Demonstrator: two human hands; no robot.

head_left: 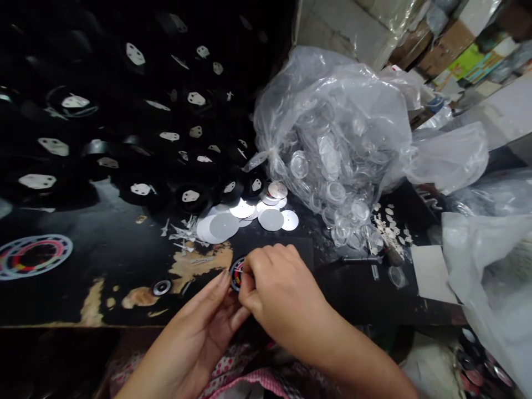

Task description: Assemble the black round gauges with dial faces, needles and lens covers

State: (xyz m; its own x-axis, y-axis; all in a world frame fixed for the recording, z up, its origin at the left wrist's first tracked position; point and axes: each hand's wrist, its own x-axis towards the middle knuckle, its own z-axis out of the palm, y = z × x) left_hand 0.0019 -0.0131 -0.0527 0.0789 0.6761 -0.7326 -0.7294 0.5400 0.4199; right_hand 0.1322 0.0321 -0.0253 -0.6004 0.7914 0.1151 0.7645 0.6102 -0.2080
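Note:
Just above the front edge of the bench, my left hand (210,321) holds a small round gauge (236,272). The gauge has a black rim and a dial face with red, yellow and white markings. Bent over the dial is my right hand (282,288), its thumb and forefinger pinched together at the face. A thin pale line shows on the dial near these fingertips, but what they pinch is hidden. Behind the hands lie overlapping white and silver discs (224,226). To their left is a small pile of pale pointers (186,235).
Black gauge cases with white plates (190,196) crowd the back left. A plastic bag (332,111) spills clear round covers. Printed dials (35,256) lie at far left, a black-and-silver ring (162,287) nearer. At right are a dark screwdriver-like tool (359,259) and white card (434,274).

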